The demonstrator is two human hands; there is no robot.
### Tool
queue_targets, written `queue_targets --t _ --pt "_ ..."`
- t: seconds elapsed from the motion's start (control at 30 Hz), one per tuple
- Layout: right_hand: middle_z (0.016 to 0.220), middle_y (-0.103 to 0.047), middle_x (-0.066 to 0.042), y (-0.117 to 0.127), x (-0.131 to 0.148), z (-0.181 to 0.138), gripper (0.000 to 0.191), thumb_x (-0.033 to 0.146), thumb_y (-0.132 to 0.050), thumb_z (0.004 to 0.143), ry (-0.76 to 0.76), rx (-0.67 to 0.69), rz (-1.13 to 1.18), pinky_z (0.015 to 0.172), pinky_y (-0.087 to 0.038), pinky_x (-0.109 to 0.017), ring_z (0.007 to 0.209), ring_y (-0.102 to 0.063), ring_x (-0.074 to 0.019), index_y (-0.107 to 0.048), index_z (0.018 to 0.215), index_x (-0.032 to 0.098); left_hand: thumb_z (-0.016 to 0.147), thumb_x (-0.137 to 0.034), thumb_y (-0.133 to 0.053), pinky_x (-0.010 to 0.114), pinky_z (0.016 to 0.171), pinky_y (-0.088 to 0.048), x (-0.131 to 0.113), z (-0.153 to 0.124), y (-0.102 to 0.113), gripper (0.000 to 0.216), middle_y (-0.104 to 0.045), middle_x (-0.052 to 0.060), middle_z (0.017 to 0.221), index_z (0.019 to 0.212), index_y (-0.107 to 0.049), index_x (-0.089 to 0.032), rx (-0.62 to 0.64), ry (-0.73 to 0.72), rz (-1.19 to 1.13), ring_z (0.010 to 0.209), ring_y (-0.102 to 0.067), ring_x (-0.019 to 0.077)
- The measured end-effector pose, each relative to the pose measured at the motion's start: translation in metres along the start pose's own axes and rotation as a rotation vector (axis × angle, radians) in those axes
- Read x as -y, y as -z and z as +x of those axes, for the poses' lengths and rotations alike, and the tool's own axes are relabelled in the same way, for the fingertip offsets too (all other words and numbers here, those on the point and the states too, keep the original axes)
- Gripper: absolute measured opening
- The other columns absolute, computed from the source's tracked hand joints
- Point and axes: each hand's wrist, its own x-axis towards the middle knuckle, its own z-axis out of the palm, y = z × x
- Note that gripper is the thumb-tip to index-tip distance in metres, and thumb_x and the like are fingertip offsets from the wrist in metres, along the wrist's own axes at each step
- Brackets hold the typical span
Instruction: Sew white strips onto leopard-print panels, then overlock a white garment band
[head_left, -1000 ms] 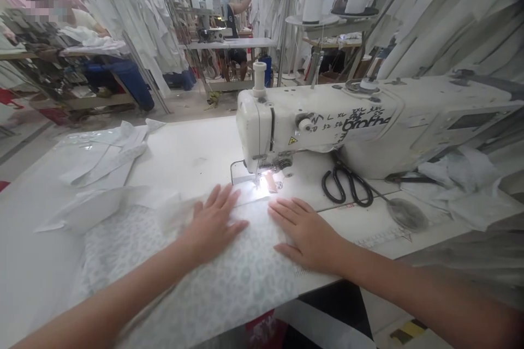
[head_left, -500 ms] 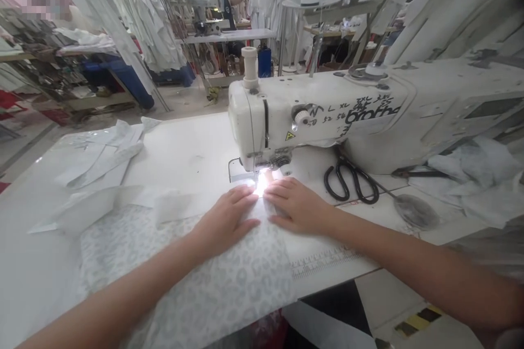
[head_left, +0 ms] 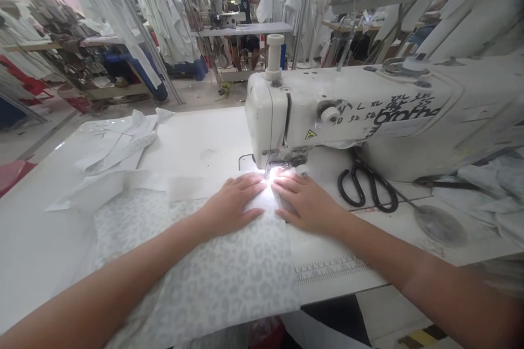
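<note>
A pale leopard-print fabric [head_left: 229, 278] lies on the white sewing table [head_left: 36, 240] and hangs over its near edge. My left hand [head_left: 231, 204] rests flat on the fabric, fingers stretched toward the lit needle area. My right hand [head_left: 305, 202] lies flat beside it on the fabric's right edge, fingertips just under the presser foot. Behind them stands the white sewing machine [head_left: 347, 114], its head directly above my fingertips. A white strip [head_left: 192, 186] lies along the fabric's far edge.
Black scissors [head_left: 366, 188] lie right of the needle by the machine base. White fabric pieces [head_left: 123, 144] are piled at the table's far left, more cloth [head_left: 487, 191] at the right. A printed ruler [head_left: 327, 270] marks the front edge. Another person stands at a distant table [head_left: 245, 30].
Both hands slid forward on the fabric to the needle, the right one moving left to close the gap. The view shifted slightly and the machine now sits further right.
</note>
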Motion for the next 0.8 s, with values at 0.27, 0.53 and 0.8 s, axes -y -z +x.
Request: queue_targets --t 0.27,0.53,0.8 --pt "0.112 -0.056 -0.011 0.007 -0.005 -0.010 0.030 0.029 -0.045 0.088 -0.061 -0.070 0.035 0.085 -0.042 -0.041 0.100 -0.049 -0.0246 -0.050 0.114 0.014 0.085 -0.040 -0.044 0.043 0.102 -0.030 0.007 0.007 0.002 0.046 -0.042 0.006 0.135 0.127 -0.041 -0.022 -0.009 -0.003 0.002 0.127 -0.031 0.0248" --pt "0.101 -0.058 -0.008 0.007 -0.007 -0.012 0.017 0.021 -0.049 0.085 -0.120 -0.114 0.057 0.077 -0.044 -0.035 0.092 -0.051 -0.0218 -0.053 0.101 0.017 0.085 -0.039 -0.044 0.042 0.102 -0.031 0.007 0.007 0.002 0.045 -0.042 0.005 0.135 0.127 -0.041 -0.022 -0.016 0.012 0.020 0.128 -0.031 0.0245" --pt "0.086 -0.059 -0.011 0.040 -0.036 -0.044 0.021 0.034 -0.051 0.084 -0.805 -0.134 -0.312 0.057 -0.043 -0.031 0.072 -0.059 -0.0240 -0.051 0.092 0.014 0.086 -0.040 -0.042 0.041 0.104 -0.031 0.016 0.012 0.009 0.041 -0.046 0.006 0.132 0.123 -0.047 -0.023 -0.033 -0.061 -0.011 0.125 -0.036 0.0245"
